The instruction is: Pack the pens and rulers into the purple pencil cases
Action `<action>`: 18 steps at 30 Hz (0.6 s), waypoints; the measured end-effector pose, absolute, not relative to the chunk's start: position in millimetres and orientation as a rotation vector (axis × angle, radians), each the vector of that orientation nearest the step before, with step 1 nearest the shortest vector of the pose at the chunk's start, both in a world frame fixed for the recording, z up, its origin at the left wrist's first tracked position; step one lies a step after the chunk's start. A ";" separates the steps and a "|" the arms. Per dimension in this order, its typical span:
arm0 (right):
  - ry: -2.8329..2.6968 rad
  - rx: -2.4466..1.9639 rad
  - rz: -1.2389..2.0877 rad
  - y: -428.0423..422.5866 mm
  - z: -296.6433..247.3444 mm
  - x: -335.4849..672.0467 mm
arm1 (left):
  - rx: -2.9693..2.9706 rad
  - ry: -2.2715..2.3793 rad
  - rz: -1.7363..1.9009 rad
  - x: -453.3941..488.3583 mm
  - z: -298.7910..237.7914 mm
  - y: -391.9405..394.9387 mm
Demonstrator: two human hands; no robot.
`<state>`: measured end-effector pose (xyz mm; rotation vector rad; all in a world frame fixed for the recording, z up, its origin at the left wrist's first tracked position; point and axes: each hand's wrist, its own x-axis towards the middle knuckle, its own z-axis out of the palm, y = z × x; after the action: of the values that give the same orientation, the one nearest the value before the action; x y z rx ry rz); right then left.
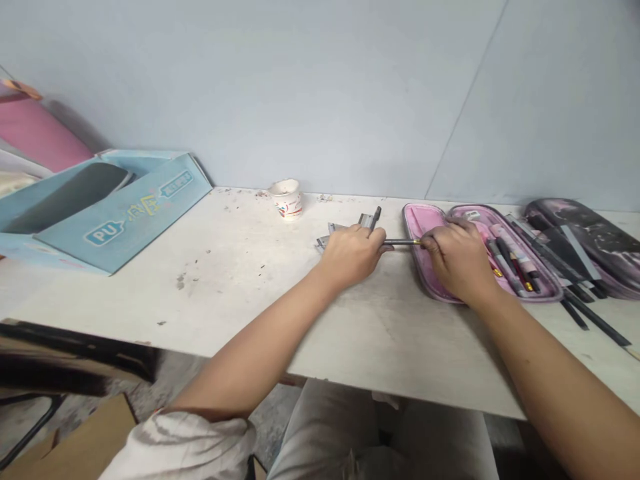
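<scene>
A dark pencil (400, 242) with a gold-coloured band lies level between my two hands. My left hand (354, 252) is closed around its left part, and a short black stick-like piece (376, 217) pokes up beside the knuckles; its kind is unclear. With closed fingers, my right hand (457, 257) grips the pencil's other end over the open pink pencil case (425, 277). In the case's right half lie several pencils and pens (509, 262) and a small white sharpener-like piece (471, 215). Grey, flat, crumpled-looking sheets (325, 239) show behind my left hand.
A paper cup (287, 200) stands near the wall. At the left is a blue cardboard box (125, 220) with something dark inside. Right of the pink case lie a dark patterned case (595, 230) and several black sticks (597, 321). Small crumbs dot the white table (235, 293).
</scene>
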<state>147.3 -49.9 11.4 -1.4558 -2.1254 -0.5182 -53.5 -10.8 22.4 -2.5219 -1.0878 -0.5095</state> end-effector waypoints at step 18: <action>-1.811 -1.314 -0.362 -61.2 6.8 142.9 | -3.002 -1.633 -0.965 -68.0 21.2 -14.4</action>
<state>142.9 -61.2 6.8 -1.3140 -1.8112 -0.3621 -68.0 -14.4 21.2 -3.0017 -1.6332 -0.9651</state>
